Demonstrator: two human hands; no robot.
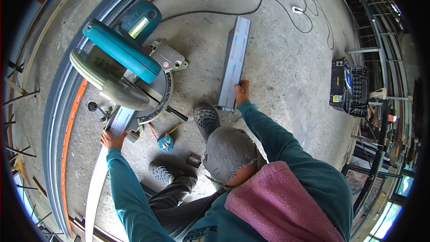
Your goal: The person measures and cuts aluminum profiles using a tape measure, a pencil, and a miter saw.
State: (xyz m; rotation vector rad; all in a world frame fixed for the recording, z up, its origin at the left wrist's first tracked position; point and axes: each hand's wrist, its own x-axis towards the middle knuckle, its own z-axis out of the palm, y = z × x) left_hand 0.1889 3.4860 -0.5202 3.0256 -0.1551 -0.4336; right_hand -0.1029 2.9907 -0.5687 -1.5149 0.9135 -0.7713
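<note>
My left hand [115, 139] is wrapped round a long metal profile with printed film [122, 123], its far part lying on the bed of a teal miter saw [123, 51]. The profile runs back past my left sleeve. The saw's blade guard is lowered over the bed, so the blade is hidden. My right hand [242, 92] grips the near right edge of a shorter piece of film-covered metal profile [234, 65], away to the right of the saw. A teal tape measure [165, 142] lies on the floor between my hands, close to my left hand.
Long dark and orange profiles [67, 161] curve along the floor at left. A black cable [210, 13] runs from the saw to a white power strip [297, 10]. A black toolbox [348, 87] and metal racks [383, 62] stand at right. A small dark offcut [194, 160] lies near my feet.
</note>
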